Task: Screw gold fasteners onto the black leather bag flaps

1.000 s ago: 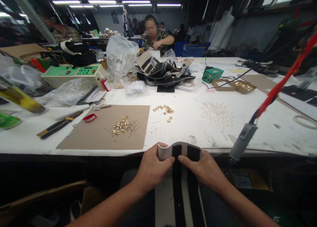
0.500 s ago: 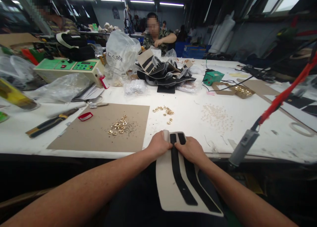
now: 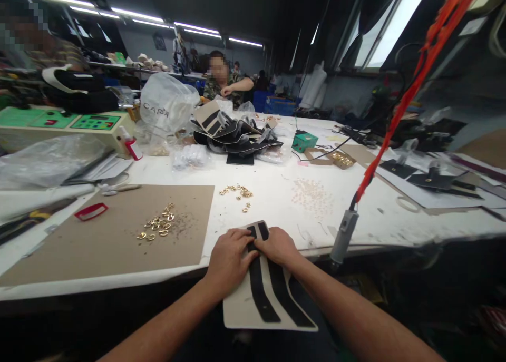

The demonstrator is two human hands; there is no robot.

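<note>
A beige panel [image 3: 236, 306] with two long black strips [image 3: 262, 293] stretches from the table's front edge toward my lap. My left hand [image 3: 229, 262] lies over its left side, fingers bent across the upper end and fingertips on the left strip. With its thumb on top near the same strip, my right hand [image 3: 279, 245] grips the right edge; its other fingers are hidden. Both hands nearly meet at the upper end. Just beyond them is a small group of gold metal fittings [image 3: 245, 192]. More gold fittings [image 3: 160, 222] lie on a brown board [image 3: 118, 256] to the left.
A grey device [image 3: 344, 235] hangs on an orange cord [image 3: 389, 135] right of my hands. Farther back are a heap of black pieces [image 3: 237, 138], a green box [image 3: 304, 140] and a control unit [image 3: 95, 127]. Tiny pale bits [image 3: 312, 196] are scattered on the table. A co-worker sits across.
The view has turned right. My left hand has shifted from pinching the panel's top left edge to lying over its face, fingers on the strip. The panel's upper end is flatter.
</note>
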